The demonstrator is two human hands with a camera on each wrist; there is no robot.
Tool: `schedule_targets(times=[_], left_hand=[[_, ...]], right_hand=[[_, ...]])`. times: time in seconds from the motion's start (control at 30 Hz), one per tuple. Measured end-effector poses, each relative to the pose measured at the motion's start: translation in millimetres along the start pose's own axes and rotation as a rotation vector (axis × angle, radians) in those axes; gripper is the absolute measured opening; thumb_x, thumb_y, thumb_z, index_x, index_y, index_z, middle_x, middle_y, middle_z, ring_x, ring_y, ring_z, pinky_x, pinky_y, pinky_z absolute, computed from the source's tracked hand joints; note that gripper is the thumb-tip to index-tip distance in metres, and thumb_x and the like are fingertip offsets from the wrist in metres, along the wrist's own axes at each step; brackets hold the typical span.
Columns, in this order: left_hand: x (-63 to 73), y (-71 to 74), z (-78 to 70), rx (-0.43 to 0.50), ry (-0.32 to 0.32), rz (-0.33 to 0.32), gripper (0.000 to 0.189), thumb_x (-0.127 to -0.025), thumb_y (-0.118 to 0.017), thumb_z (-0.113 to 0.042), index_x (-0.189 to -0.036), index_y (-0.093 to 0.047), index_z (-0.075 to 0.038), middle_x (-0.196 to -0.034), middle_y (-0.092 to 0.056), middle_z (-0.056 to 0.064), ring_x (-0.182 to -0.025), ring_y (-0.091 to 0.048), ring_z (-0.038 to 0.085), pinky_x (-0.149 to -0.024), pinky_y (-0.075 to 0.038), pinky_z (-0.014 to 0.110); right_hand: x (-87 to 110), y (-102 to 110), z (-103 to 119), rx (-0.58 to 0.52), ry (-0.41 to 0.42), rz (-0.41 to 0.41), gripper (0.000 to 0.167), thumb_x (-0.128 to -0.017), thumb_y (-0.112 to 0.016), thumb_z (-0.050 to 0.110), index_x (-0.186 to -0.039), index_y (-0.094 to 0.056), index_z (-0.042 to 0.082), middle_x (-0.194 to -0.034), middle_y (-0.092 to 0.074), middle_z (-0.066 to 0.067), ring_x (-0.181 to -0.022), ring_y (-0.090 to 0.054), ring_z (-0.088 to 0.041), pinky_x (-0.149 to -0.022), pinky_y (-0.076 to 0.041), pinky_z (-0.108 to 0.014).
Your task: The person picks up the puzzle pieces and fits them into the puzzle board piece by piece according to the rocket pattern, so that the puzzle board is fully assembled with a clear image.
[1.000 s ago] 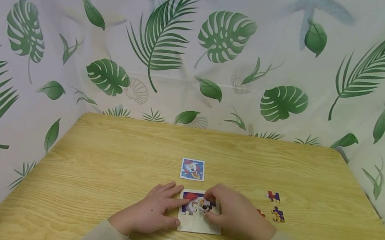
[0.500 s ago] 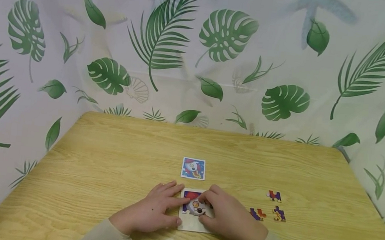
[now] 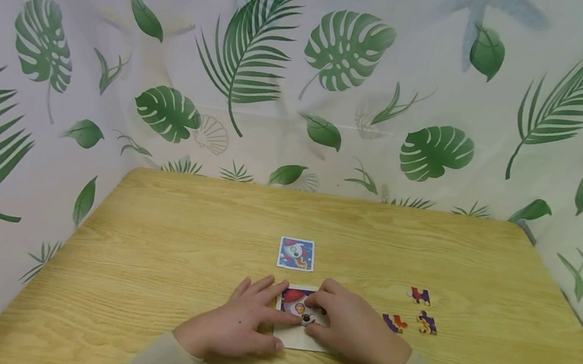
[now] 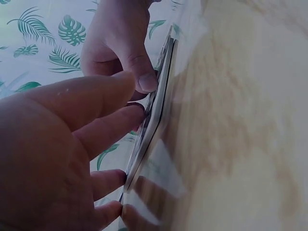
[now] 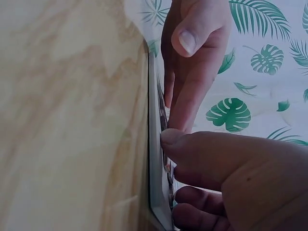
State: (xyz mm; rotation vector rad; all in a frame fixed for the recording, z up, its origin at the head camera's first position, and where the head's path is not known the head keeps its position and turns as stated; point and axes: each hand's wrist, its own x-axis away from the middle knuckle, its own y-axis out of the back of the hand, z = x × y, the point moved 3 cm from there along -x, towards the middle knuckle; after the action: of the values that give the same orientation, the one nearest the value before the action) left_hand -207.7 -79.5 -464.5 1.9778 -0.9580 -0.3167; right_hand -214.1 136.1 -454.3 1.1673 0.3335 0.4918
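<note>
In the head view a white puzzle tray (image 3: pixel 296 341) lies near the table's front edge, its upper part filled with joined pieces showing a white dog with a red cap. My left hand (image 3: pixel 241 324) lies over the tray's left side, fingers stretched out, index fingertip touching the dog's face. Thumb and index of my right hand (image 3: pixel 358 331) pinch a puzzle piece (image 3: pixel 312 317) with the dog's muzzle at the picture's right part. That hand hides the tray's right side. Edge-on in the right wrist view, the tray (image 5: pixel 156 168) has the right thumb (image 5: pixel 172 137) against its face.
Three loose puzzle pieces lie right of the right hand: a red and purple one (image 3: pixel 420 296), a yellow and purple one (image 3: pixel 427 322), and another (image 3: pixel 394 323). Behind the tray is a small picture card (image 3: pixel 296 254). A leaf-print curtain (image 3: pixel 323 132) encloses the wooden table (image 3: pixel 184 242).
My right hand has moved left with the muzzle piece, against the dog's face. The left index finger has slid rightward onto the picture. A loose piece by the right wrist is now uncovered.
</note>
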Motion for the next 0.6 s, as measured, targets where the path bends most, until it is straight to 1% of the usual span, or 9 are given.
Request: schedule_targets(times=[0.1, 0.2, 0.3, 0.43, 0.6], left_hand=[[-0.9, -0.2, -0.6, -0.014, 0.007, 0.002, 0.05, -0.098, -0.058, -0.05, -0.147, -0.054, -0.04, -0.168, -0.017, 0.007, -0.154, -0.004, 0.035, -0.117, 0.003, 0.065], [-1.9, -0.9, -0.3, -0.024, 0.02, 0.002, 0.051, -0.098, -0.058, -0.051, -0.148, -0.052, -0.039, -0.168, -0.016, 0.007, -0.154, -0.004, 0.035, -0.117, 0.002, 0.065], [-2.3, -1.6, 0.3, -0.028, 0.028, -0.004, 0.052, -0.098, -0.058, -0.052, -0.148, -0.052, -0.04, -0.168, -0.017, 0.006, -0.154, -0.005, 0.035, -0.117, 0.002, 0.066], [-1.5, -2.1, 1.2, -0.02, 0.016, 0.002, 0.051, -0.097, -0.06, -0.052, -0.147, -0.053, -0.042, -0.168, -0.016, 0.007, -0.154, -0.003, 0.036, -0.116, 0.003, 0.066], [-0.3, -1.1, 1.2, 0.009, -0.008, 0.025, 0.049, -0.097, -0.06, -0.051, -0.145, -0.055, -0.044, -0.169, -0.013, 0.007, -0.153, 0.0, 0.037, -0.116, 0.005, 0.067]], right_hand=[[0.8, 0.4, -0.4, -0.012, 0.006, -0.006, 0.036, -0.088, -0.078, 0.038, -0.118, -0.074, 0.019, -0.099, -0.053, 0.011, -0.073, -0.048, -0.004, -0.065, -0.047, -0.025], [1.6, 0.4, -1.7, -0.028, 0.012, 0.006, 0.038, -0.088, -0.077, 0.036, -0.122, -0.074, 0.018, -0.098, -0.052, 0.012, -0.071, -0.047, -0.003, -0.061, -0.045, -0.023], [2.3, 0.5, -2.3, -0.02, 0.039, 0.018, 0.04, -0.089, -0.077, 0.035, -0.125, -0.074, 0.018, -0.098, -0.05, 0.012, -0.069, -0.046, -0.003, -0.059, -0.044, -0.022], [2.9, 1.6, -2.1, -0.02, 0.072, 0.022, 0.039, -0.09, -0.076, 0.031, -0.126, -0.074, 0.018, -0.099, -0.051, 0.011, -0.07, -0.046, -0.003, -0.06, -0.044, -0.021], [3.3, 3.8, -1.7, -0.035, 0.067, 0.026, 0.038, -0.09, -0.076, 0.028, -0.126, -0.074, 0.017, -0.1, -0.051, 0.011, -0.071, -0.046, -0.003, -0.06, -0.044, -0.022]])
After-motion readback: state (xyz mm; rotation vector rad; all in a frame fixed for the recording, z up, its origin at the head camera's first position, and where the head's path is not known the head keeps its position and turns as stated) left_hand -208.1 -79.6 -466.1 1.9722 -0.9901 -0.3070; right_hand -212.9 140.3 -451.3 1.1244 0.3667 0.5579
